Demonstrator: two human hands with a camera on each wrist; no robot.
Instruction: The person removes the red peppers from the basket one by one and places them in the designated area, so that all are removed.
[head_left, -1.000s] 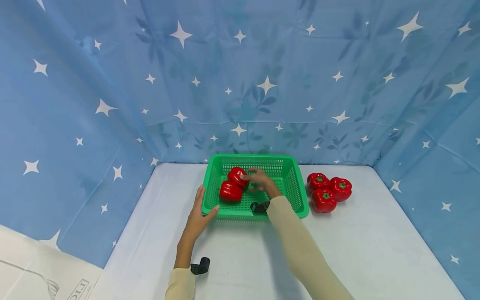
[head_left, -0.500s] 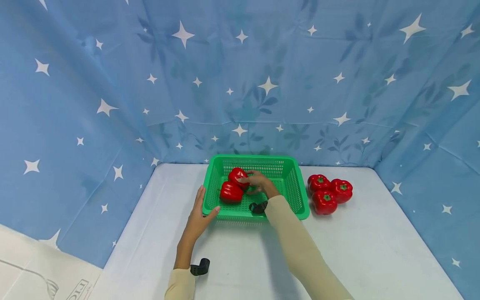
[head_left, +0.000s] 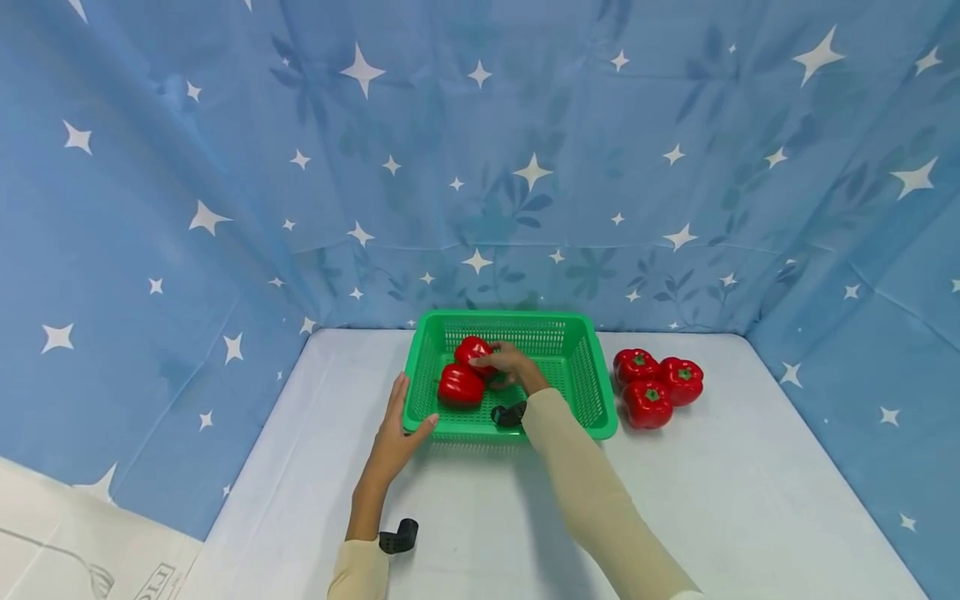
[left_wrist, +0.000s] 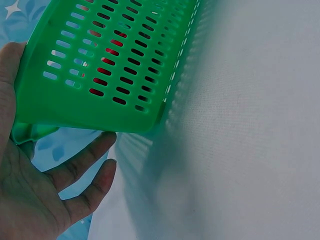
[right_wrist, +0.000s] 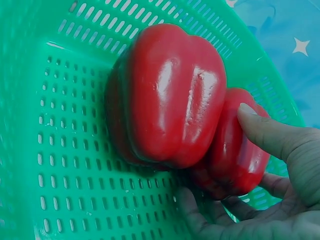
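A green slotted plastic basket [head_left: 585, 367] holds two glossy red bell peppers. My right hand [head_left: 510, 362] reaches in from the right and holds the rear bell pepper [head_left: 471, 348]. In the right wrist view its thumb [right_wrist: 262, 131] lies on that pepper's side, while the other fingers curve under and around it. Beside it, the front bell pepper [head_left: 461, 387] lies on its side, touched by neither hand in the head view. My left hand [head_left: 393, 437] rests at the basket's front left corner, thumb along the front rim and fingers spread down the left side.
Three more red bell peppers [head_left: 648, 404] stand clustered on the white tabletop [head_left: 480, 517] just right of the basket. A blue star-patterned curtain [head_left: 480, 167] hangs behind the basket and around both sides of the table.
My right hand has moved slightly left and its fingers have drawn in around the rear bell pepper. The left hand and basket stay where they were.
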